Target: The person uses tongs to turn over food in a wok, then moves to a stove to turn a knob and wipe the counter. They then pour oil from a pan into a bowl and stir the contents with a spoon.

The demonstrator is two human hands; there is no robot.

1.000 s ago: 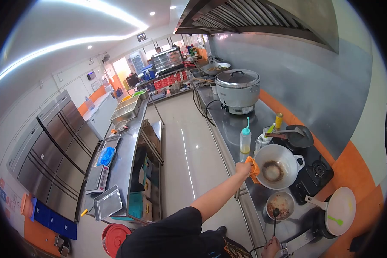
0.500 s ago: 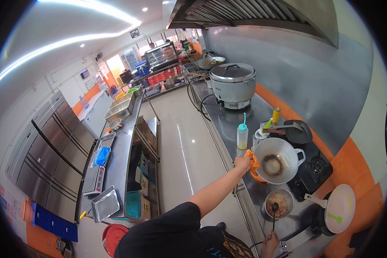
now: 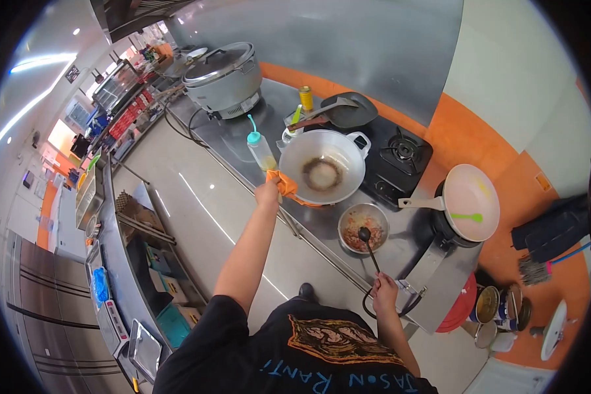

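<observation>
My left hand (image 3: 267, 192) is closed around an orange cloth (image 3: 284, 185) at the near left side of a wide grey wok (image 3: 322, 167). A dark brown stain marks the wok's bottom, and its other handle points toward the stove. My right hand (image 3: 384, 293) grips the handle of a black ladle (image 3: 365, 234). The ladle's head rests in a metal bowl (image 3: 348, 220) that holds a reddish chopped food mix (image 3: 360, 244). This bowl sits just in front of the wok on the steel counter. Beside my left hand stands a squeeze bottle (image 3: 261, 151) with a teal cap.
Right of the wok is a black gas stove (image 3: 400, 157), with a dark square pan (image 3: 349, 110) behind it. A white frying pan (image 3: 473, 197) holds a green spatula (image 3: 467, 217). A large rice cooker (image 3: 222, 82) stands farther left; a yellow can (image 3: 305, 98) is at the back.
The view has turned to the right, so the counter things appear farther left and more floor items show at right. Both hands keep their holds on the cloth and the ladle.
</observation>
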